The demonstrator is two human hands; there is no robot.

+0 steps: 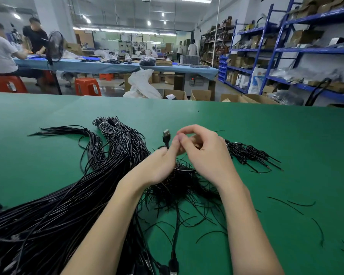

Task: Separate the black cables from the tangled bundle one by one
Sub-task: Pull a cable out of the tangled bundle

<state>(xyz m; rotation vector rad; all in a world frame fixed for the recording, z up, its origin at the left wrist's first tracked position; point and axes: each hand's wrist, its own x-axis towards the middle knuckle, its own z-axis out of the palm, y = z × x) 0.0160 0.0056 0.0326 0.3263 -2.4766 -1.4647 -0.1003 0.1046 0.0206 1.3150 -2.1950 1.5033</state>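
Broadly, a green table [266,135] carries everything. Across its left side sprawls a big bundle of black cables [72,195], some tied in bunches at the far end. A smaller tangle of thin black wires [179,187] lies under the wrists, and another small pile [250,153] sits just right of the hands. Loose wire scraps [292,204] lie scattered well to the right. The left hand [159,167] pinches one cable below its USB plug [166,135], which stands upright. The right hand [205,151] is curled with fingertips meeting close beside the left thumb; what it grips cannot be made out.
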